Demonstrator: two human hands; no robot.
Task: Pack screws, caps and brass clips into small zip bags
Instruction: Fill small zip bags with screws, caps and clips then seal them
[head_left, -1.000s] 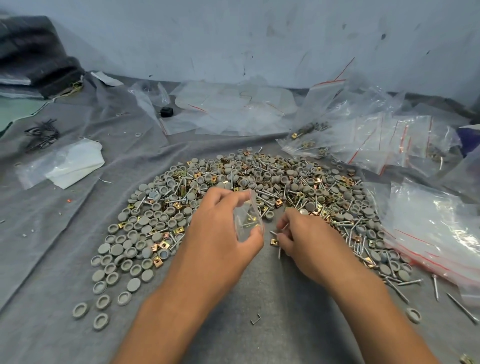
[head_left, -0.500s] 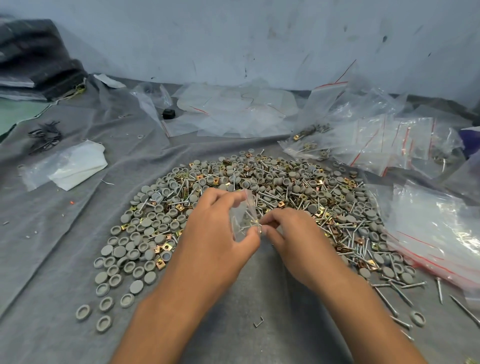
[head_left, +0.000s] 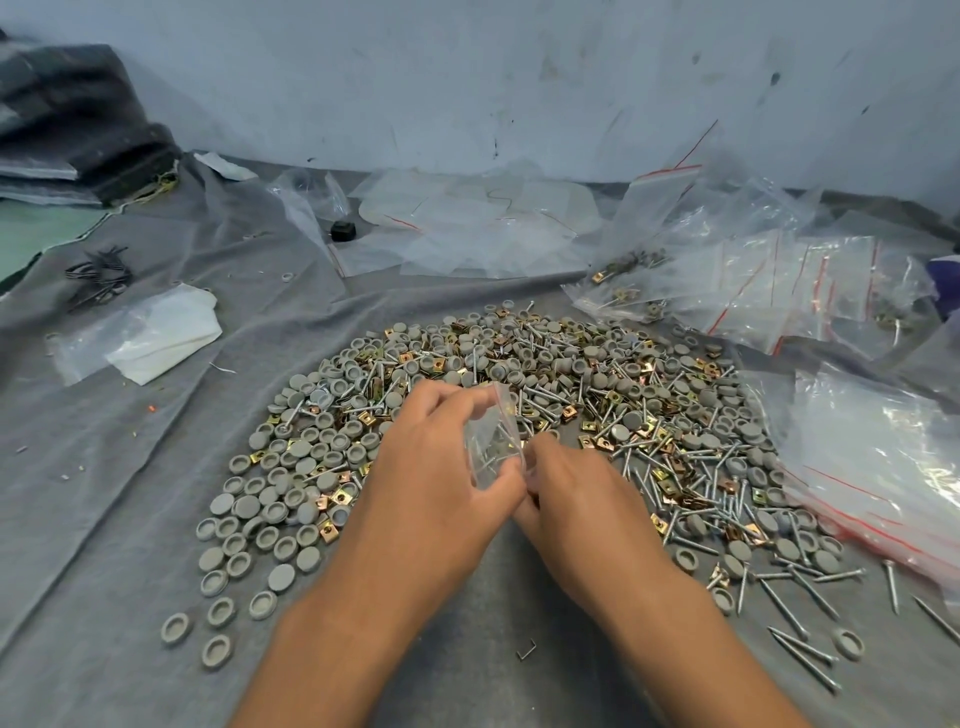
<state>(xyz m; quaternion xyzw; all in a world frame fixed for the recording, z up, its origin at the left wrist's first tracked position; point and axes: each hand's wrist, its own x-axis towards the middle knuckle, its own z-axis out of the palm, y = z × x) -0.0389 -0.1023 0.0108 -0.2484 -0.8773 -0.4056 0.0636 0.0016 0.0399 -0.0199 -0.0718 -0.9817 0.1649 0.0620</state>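
Grey cloth-covered desk (head_left: 130, 519) under a scuffed wall. Left hand (head_left: 436, 499) fingers pinch a small clear zip bag (head_left: 491, 441) above the heap of grey caps, steel screws and brass clips (head_left: 571, 395). Right hand (head_left: 582, 499) fingers curl at its mouth; contents unclear. Filling underway, seemingly; next, fetch another piece.

Two bare forearms enter from the lower edge of the frame. The left hand (head_left: 436, 467) and right hand (head_left: 582, 499) wear no gloves, rings or sleeves.

A clear zip bag (head_left: 491, 441), upright with screws inside, sits at centre. Grey caps (head_left: 291, 499) spread toward 9 o'clock, loose screws (head_left: 800, 577) toward 4, brass clips (head_left: 660, 436) mixed among them.
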